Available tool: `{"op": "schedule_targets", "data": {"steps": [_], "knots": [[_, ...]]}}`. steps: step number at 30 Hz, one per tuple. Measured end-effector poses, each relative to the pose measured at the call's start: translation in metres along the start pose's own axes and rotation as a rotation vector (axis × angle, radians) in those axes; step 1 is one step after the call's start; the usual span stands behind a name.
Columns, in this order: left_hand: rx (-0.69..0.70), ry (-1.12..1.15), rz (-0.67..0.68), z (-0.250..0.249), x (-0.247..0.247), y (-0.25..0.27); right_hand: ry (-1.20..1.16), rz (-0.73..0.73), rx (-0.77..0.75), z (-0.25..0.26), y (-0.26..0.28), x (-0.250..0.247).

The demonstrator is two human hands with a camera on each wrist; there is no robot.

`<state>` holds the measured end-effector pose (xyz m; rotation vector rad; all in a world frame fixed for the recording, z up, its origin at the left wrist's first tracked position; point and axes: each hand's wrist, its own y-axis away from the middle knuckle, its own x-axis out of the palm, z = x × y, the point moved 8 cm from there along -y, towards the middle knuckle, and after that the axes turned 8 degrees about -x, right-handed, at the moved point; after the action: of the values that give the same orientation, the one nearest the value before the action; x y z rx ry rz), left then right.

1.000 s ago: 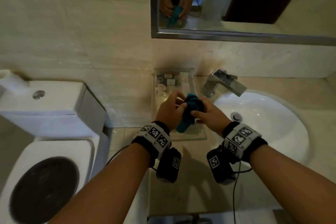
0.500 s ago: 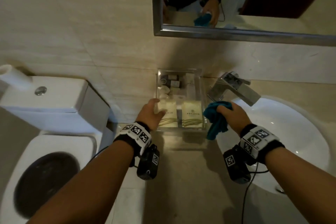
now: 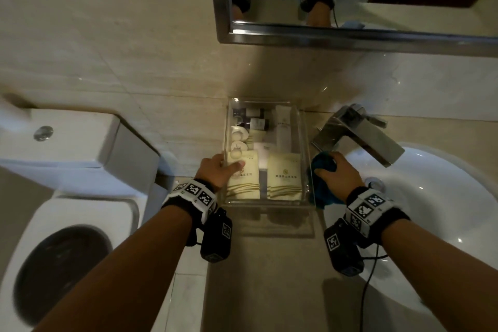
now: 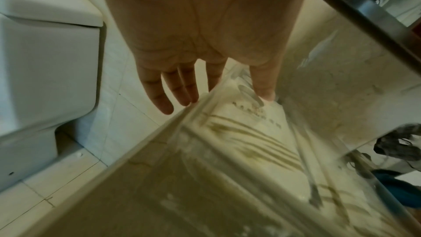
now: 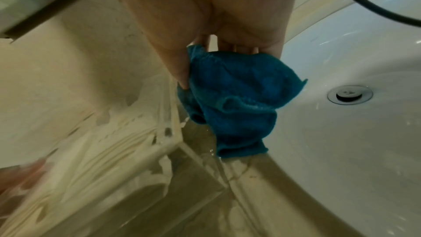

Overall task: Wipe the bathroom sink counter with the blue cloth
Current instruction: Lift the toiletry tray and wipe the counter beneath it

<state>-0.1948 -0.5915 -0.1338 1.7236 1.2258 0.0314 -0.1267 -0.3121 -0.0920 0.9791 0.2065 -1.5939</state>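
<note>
Two hands: left (image 3: pixel 221 173) pinching clear tray (image 3: pixel 307 143) wall, right (image 3: pixel 340 176) clutching bunched blue cloth (image 5: pixel 237 100).

The beige counter (image 3: pixel 269 277) carries a clear tray (image 3: pixel 307 159) — beside the sink (image 3: pixel 444 224).

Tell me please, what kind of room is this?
A bathroom, probably in a hotel: a white toilet stands beside a counter with a sink and faucet, and a clear tray holds small packaged toiletries under a mirror.
</note>
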Motion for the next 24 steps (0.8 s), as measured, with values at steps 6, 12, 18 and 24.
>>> {"op": "schedule_targets", "data": {"steps": [6,12,18,24], "knots": [[-0.022,-0.011,-0.034,-0.003,-0.003,0.001,-0.052,0.038,-0.004,0.000,-0.008,0.006],[0.036,0.221,0.027,-0.011,0.006,0.006,-0.053,0.066,-0.023,0.001,-0.010,0.012],[0.026,0.344,0.034,-0.007,0.011,0.004,-0.074,0.094,-0.070,0.008,-0.007,0.017],[0.061,0.356,0.040,-0.008,0.015,0.003,-0.083,0.107,-0.103,0.011,-0.006,0.018]]}}
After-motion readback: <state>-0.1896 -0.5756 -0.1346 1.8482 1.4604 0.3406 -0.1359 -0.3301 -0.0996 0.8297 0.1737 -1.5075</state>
